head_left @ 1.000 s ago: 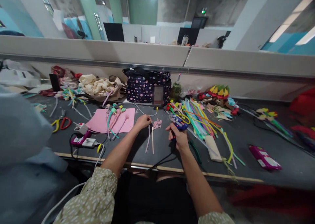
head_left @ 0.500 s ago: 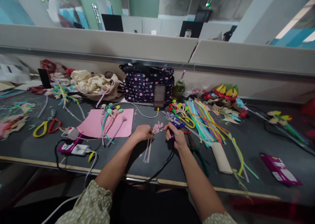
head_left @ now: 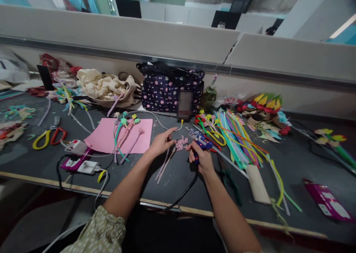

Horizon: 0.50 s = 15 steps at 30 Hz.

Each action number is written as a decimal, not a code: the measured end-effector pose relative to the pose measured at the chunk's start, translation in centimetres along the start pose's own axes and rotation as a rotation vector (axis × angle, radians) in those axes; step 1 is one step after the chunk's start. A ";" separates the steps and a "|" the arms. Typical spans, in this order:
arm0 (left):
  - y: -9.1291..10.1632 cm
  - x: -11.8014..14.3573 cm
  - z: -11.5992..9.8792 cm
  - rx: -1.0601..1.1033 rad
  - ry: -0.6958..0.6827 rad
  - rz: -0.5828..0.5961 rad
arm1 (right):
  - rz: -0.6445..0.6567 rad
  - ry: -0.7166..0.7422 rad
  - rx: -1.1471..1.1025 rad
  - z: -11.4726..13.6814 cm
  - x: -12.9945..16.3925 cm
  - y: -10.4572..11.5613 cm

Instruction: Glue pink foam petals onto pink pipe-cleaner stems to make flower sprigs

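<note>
My right hand (head_left: 203, 156) is wrapped round the grip of a blue glue gun (head_left: 204, 144), whose nozzle points left. Just left of that nozzle lies a small heap of pink pieces (head_left: 182, 143). My left hand (head_left: 162, 141) is beside the heap, its index finger stretched out and apart from the thumb; nothing shows between them. Two thin pale stems (head_left: 164, 167) lie on the table below this hand, with their upper ends close to the thumb. A black cord (head_left: 185, 190) runs down from the glue gun.
Pink paper with fuzzy stems (head_left: 146, 134) lies left, near scissors (head_left: 58, 132) and a purple power strip (head_left: 72, 164). A dotted bag (head_left: 161, 93) stands behind. Coloured pipe cleaners (head_left: 236, 134), dark-handled pliers (head_left: 230, 182) and a beige roll (head_left: 258, 184) lie right.
My left hand has opened, its index finger now extended forward, and the pale stems slant more on the table. The glue gun remains in my right hand. The view has tilted down slightly.
</note>
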State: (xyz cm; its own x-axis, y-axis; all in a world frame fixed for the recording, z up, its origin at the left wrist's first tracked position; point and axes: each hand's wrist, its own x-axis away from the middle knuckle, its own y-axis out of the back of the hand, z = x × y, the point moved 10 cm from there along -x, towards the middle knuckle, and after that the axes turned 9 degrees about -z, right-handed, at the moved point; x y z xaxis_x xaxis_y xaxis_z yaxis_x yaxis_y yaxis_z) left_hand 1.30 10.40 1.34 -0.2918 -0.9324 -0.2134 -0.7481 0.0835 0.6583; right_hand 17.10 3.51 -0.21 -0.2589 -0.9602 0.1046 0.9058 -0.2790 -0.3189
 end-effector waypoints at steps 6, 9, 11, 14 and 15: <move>0.2 -0.3 0.3 0.050 0.015 -0.186 | -0.040 0.012 0.009 -0.2 -0.4 0.7; 0.5 -0.2 0.3 0.031 -0.010 -0.261 | -0.057 0.015 0.003 -0.2 -0.5 1.0; 0.9 -0.1 0.8 0.031 0.008 -0.316 | -0.065 0.019 0.002 -0.2 -0.5 1.0; 1.8 0.0 2.0 0.049 0.089 -0.417 | -0.096 0.036 -0.008 -0.2 -0.7 1.3; 2.0 0.1 2.4 0.057 0.118 -0.449 | -0.109 0.045 -0.014 -0.2 -0.7 1.4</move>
State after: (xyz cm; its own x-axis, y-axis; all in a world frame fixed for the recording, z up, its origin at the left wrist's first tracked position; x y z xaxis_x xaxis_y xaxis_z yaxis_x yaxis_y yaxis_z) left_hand -1.72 11.30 0.91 0.1356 -0.9139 -0.3825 -0.8175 -0.3213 0.4780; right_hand 18.52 3.78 -0.90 -0.3709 -0.9236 0.0967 0.8667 -0.3817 -0.3213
